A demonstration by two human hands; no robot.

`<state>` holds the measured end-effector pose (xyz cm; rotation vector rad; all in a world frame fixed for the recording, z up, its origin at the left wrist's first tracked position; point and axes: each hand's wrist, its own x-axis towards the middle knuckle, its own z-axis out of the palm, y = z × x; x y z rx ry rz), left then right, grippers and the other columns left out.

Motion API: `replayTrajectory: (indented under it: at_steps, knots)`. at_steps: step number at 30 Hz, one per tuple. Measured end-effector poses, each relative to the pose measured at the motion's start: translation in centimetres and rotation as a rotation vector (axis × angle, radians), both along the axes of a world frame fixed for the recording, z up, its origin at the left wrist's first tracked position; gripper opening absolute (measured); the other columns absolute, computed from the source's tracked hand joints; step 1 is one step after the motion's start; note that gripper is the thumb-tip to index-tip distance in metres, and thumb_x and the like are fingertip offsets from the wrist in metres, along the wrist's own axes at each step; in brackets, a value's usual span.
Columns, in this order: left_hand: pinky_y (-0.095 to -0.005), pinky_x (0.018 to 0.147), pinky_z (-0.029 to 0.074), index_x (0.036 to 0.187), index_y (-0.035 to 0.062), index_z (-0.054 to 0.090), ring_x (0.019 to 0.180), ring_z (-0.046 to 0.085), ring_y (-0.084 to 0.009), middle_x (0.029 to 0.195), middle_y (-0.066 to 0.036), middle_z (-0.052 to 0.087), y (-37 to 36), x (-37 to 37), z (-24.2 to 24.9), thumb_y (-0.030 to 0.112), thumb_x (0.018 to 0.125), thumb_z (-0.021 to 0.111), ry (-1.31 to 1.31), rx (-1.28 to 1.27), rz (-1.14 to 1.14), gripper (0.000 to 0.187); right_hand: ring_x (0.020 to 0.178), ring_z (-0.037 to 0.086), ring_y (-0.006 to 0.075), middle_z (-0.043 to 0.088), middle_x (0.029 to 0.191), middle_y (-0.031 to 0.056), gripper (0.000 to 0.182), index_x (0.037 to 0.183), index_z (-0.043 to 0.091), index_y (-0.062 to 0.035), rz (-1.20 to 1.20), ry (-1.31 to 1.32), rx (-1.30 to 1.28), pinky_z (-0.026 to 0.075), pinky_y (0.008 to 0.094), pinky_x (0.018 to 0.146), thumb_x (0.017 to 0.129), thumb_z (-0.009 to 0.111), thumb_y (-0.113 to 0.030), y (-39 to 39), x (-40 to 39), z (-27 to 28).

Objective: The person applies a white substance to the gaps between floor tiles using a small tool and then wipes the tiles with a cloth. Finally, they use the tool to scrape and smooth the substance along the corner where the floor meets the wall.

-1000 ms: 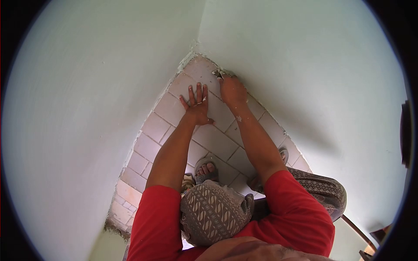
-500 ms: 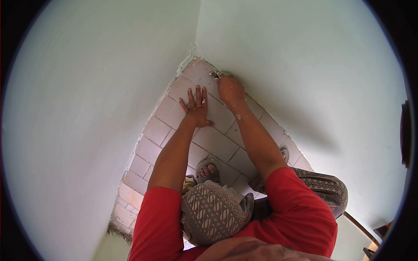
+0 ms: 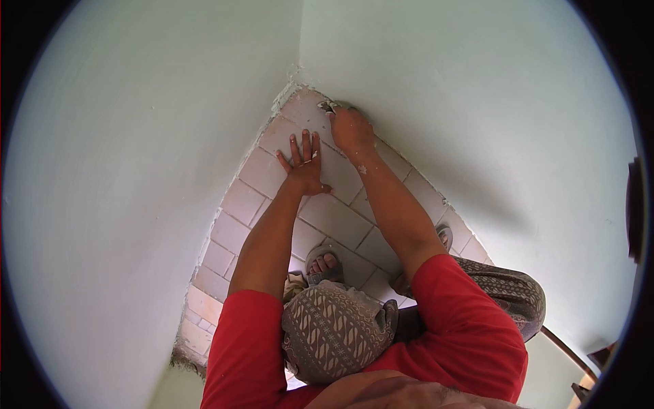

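Observation:
My left hand [image 3: 306, 174] rests flat on the floor tiles [image 3: 335, 219], fingers spread, with white specks on it. My right hand [image 3: 352, 131] is wrapped round a small scraper [image 3: 328, 107] smeared with whitish paste. Its blade end shows beyond my knuckles, low at the foot of the right wall [image 3: 436, 82]. Most of the tool is hidden by my fist. White spots also mark my right wrist.
A rough line of white filler [image 3: 286, 92] runs along the foot of the left wall [image 3: 136, 157] to the corner. My sandalled foot [image 3: 323, 264] and patterned trouser knee [image 3: 334, 330] are below my arms. A dark object [image 3: 635, 211] stands at the right edge.
My right hand and the scraper have shifted slightly up and left along the wall's foot, towards the corner. My left hand stays on the tiles. The view has shifted slightly.

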<state>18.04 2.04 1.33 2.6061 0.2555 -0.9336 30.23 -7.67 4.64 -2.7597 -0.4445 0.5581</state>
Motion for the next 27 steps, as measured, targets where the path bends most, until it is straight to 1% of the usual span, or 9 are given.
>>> replayTrajectory:
  at_steps: [4, 7, 9, 12, 15, 18, 21, 27]
  knots:
    - [-0.0815, 0.111, -0.007, 0.161, 0.008, -0.024, 0.153, -0.026, -0.0497, 0.169, -0.021, -0.026, 0.2, 0.1, 0.2, 0.058, 0.063, 0.092, 0.014, -0.019, 0.016, 0.16, 0.118, 0.065, 0.0405, 0.068, 0.125, 0.021, 0.039, 0.131, 0.068, -0.0131, 0.007, 0.009, -0.007, 0.053, 0.0518, 0.099, 0.106, 0.052, -0.038, -0.6, -0.7, 0.5]
    - [-0.0815, 0.111, -0.007, 0.161, 0.0081, -0.024, 0.153, -0.026, -0.0498, 0.169, -0.021, -0.026, -0.3, -0.2, 0.0, 0.058, 0.063, 0.093, -0.01, 0.017, 0.011, 0.161, 0.118, 0.065, 0.0403, 0.068, 0.127, 0.0209, 0.039, 0.13, 0.069, -0.0129, -0.063, -0.001, 0.065, 0.053, 0.0517, 0.099, 0.105, 0.052, -0.038, -1.0, -1.3, -0.4]
    - [-0.0816, 0.111, -0.006, 0.161, 0.008, -0.024, 0.153, -0.026, -0.0498, 0.169, -0.021, -0.026, -0.3, -0.3, 0.0, 0.059, 0.063, 0.092, -0.006, 0.016, 0.007, 0.161, 0.117, 0.065, 0.0407, 0.069, 0.125, 0.0208, 0.039, 0.129, 0.068, -0.0119, -0.033, 0.038, 0.052, 0.052, 0.0521, 0.099, 0.105, 0.053, -0.038, -0.5, -0.3, -0.1]
    - [-0.0816, 0.111, -0.006, 0.161, 0.0081, -0.024, 0.153, -0.025, -0.0498, 0.169, -0.022, -0.026, -0.1, 0.1, 0.3, 0.059, 0.063, 0.092, -0.005, 0.021, 0.012, 0.161, 0.116, 0.065, 0.0414, 0.07, 0.121, 0.0212, 0.039, 0.128, 0.068, -0.0105, -0.066, -0.02, 0.113, 0.052, 0.0522, 0.099, 0.105, 0.052, -0.038, -1.7, -1.2, -0.1]
    - [-0.0815, 0.111, -0.006, 0.161, 0.0082, -0.025, 0.153, -0.025, -0.0496, 0.169, -0.022, -0.026, -0.2, -0.2, 0.3, 0.059, 0.063, 0.092, 0.012, 0.014, 0.009, 0.161, 0.115, 0.065, 0.0425, 0.071, 0.118, 0.0213, 0.039, 0.128, 0.068, -0.01, -0.071, -0.048, 0.142, 0.052, 0.0527, 0.099, 0.105, 0.052, -0.037, -1.2, -1.3, -1.1]
    - [-0.0812, 0.112, -0.006, 0.161, 0.0082, -0.025, 0.153, -0.026, -0.0493, 0.169, -0.022, -0.026, -0.2, -0.4, 0.2, 0.059, 0.063, 0.092, 0.003, 0.011, 0.003, 0.161, 0.115, 0.065, 0.0431, 0.071, 0.119, 0.0213, 0.038, 0.127, 0.069, -0.0103, -0.076, 0.027, 0.107, 0.052, 0.0536, 0.098, 0.105, 0.052, -0.037, -1.1, -0.9, -0.5]
    - [-0.0811, 0.112, -0.006, 0.161, 0.0081, -0.025, 0.153, -0.026, -0.0491, 0.169, -0.022, -0.026, 0.1, 0.1, 0.5, 0.059, 0.063, 0.092, 0.006, 0.013, 0.01, 0.16, 0.115, 0.065, 0.0431, 0.07, 0.121, 0.0216, 0.038, 0.127, 0.068, -0.0108, -0.072, -0.039, 0.121, 0.052, 0.054, 0.098, 0.105, 0.052, -0.037, -1.6, -1.5, -0.3]
    - [-0.0808, 0.112, -0.007, 0.161, 0.0083, -0.025, 0.153, -0.026, -0.0485, 0.169, -0.021, -0.027, -0.6, -0.7, 0.2, 0.059, 0.063, 0.092, 0.005, 0.029, 0.01, 0.161, 0.117, 0.065, 0.0417, 0.068, 0.124, 0.0227, 0.038, 0.129, 0.067, -0.0122, -0.022, -0.003, 0.084, 0.052, 0.0534, 0.099, 0.105, 0.053, -0.039, -1.1, -0.9, 0.0]
